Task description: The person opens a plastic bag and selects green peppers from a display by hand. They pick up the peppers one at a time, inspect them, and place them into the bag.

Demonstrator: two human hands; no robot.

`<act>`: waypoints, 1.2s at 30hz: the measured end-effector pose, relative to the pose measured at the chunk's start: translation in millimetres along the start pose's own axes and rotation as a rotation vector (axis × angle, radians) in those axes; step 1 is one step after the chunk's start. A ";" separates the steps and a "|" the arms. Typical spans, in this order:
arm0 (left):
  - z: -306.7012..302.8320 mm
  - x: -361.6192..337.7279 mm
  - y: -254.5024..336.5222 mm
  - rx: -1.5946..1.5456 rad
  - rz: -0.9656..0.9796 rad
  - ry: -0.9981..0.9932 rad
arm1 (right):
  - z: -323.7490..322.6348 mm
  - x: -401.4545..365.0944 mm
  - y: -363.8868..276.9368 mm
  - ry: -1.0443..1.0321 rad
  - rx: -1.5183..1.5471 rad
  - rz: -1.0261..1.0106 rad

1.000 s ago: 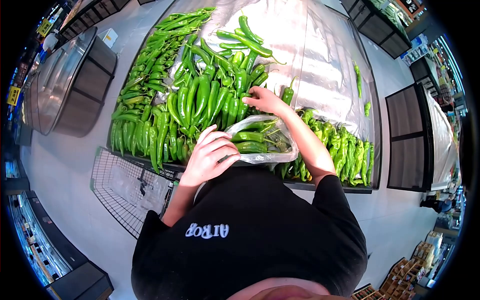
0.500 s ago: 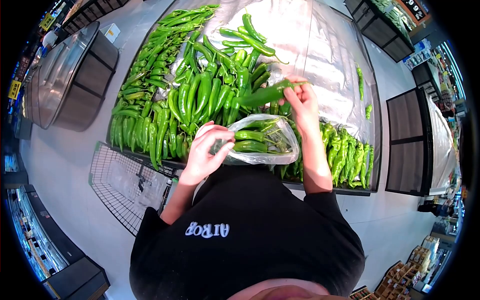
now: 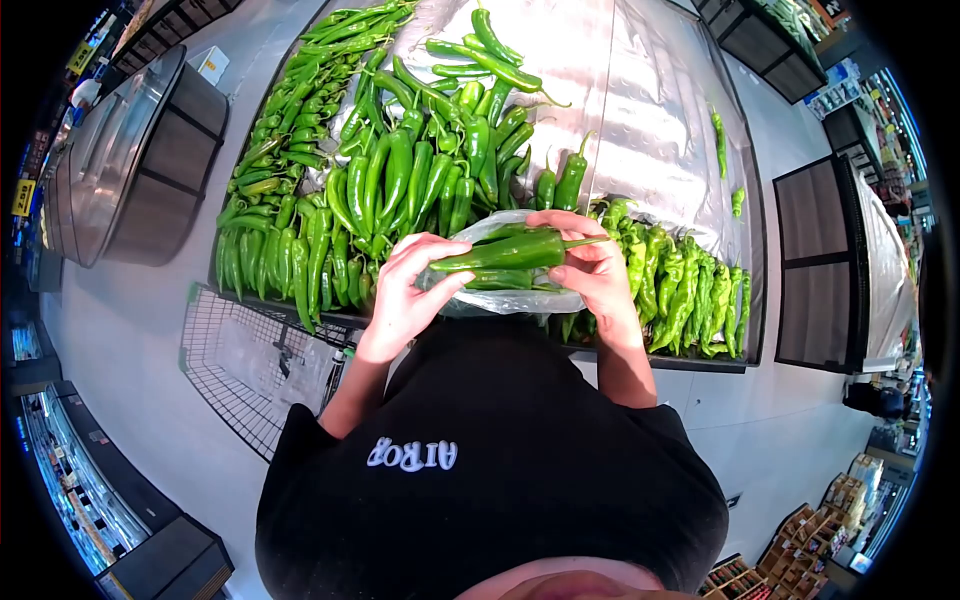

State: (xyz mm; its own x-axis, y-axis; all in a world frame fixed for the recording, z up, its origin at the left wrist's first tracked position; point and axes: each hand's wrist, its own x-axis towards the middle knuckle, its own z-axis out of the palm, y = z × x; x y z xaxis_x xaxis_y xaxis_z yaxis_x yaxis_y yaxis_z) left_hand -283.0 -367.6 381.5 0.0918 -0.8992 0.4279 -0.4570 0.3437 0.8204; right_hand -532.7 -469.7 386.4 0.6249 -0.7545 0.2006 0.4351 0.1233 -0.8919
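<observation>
A large green pepper (image 3: pixel 505 250) lies crosswise over the mouth of a clear plastic bag (image 3: pixel 540 300). My right hand (image 3: pixel 597 272) is closed on its stem end, with the stem poking out to the right between the fingers. At the pepper's tip, my left hand (image 3: pixel 408 288) grips the left side of the bag, thumb and fingers at its rim. Inside the bag, under the held pepper, more green peppers (image 3: pixel 500 279) show in part. Just beyond both hands is a heap of long green peppers (image 3: pixel 400 180) on the display stand.
Silvery sheeting (image 3: pixel 650 130) covers part of the stand. Lighter wrinkled peppers (image 3: pixel 680 300) line its front right. A wire shopping cart (image 3: pixel 240 370) stands at the left, below the stand's edge. Other display bins (image 3: pixel 170 150) flank the aisle on both sides.
My right hand has come down and toward me with the pepper, from above the heap to the bag's mouth. My left hand stays at the bag's left side.
</observation>
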 end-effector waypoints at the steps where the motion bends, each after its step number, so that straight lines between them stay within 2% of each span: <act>1: -0.9 1.2 -0.1 0.003 0.012 -0.020 | -1.7 0.2 2.0 -0.021 -0.035 -0.042; 3: -0.6 0.8 1.3 0.020 -0.009 -0.012 | -8.6 -0.8 6.4 -0.063 -0.103 -0.121; 4: 1.3 0.4 2.9 0.033 -0.042 0.016 | -9.1 -7.0 5.9 0.043 -0.117 -0.088; 5: 2.2 0.5 3.3 0.048 -0.073 0.046 | -11.3 -4.4 8.7 0.075 -0.147 -0.255; 7: 3.3 0.0 -3.8 0.207 -0.123 0.090 | -11.8 -8.4 -0.8 0.329 -0.227 -0.192; 8: 1.8 -0.8 -5.1 0.271 -0.168 0.058 | -9.2 -7.0 -6.2 0.364 -0.243 -0.223; 9: 0.6 -1.2 -5.1 0.335 -0.213 0.027 | -10.4 -7.8 -6.2 0.354 -0.255 -0.212; 11: 0.4 0.2 2.1 0.216 -0.413 -0.045 | -15.3 -10.9 -4.6 0.332 -0.278 -0.188; 12: 0.2 0.9 4.7 0.156 -0.512 -0.081 | -16.3 -14.0 -2.7 0.326 -0.263 -0.096; 15: 0.0 -1.1 -5.2 0.016 -0.604 -0.167 | -1.3 -14.5 11.6 0.279 -0.179 -0.095; 17: 4.2 -7.0 -21.8 -0.145 -0.468 -0.043 | 2.8 -13.9 16.0 0.176 -0.210 0.036; 19: 3.5 -2.1 -20.3 -0.329 -0.417 0.088 | 5.4 -11.8 21.1 0.136 -0.412 0.025; 20: 1.6 -0.9 -15.1 -0.401 -0.454 0.105 | 3.0 -11.4 22.3 0.130 -0.439 0.017; 22: -0.7 -1.6 -16.5 -0.429 -0.433 0.114 | -3.6 -9.5 23.0 0.115 -0.491 0.001; 25: -3.1 -1.0 -17.0 -0.441 -0.426 0.089 | -3.4 -4.2 19.6 0.061 -0.771 -0.154; 28: -0.5 -1.0 -13.2 -0.492 -0.427 0.069 | 11.3 -1.0 9.6 0.191 -0.912 -0.010; 34: -3.0 2.7 0.6 -0.553 -0.457 0.053 | 6.3 7.6 16.0 0.127 -1.024 -0.044; 36: 0.5 3.6 -5.1 -0.537 -0.404 0.090 | 10.3 10.9 19.9 0.065 -1.041 -0.050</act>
State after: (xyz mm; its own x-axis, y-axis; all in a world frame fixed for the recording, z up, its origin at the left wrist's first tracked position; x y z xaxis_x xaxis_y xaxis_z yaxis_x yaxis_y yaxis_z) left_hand -280.9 -372.7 378.7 0.2471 -0.9672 0.0591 0.1290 0.0933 0.9872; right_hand -510.6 -468.9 375.0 0.5719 -0.7807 0.2520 -0.3336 -0.5019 -0.7980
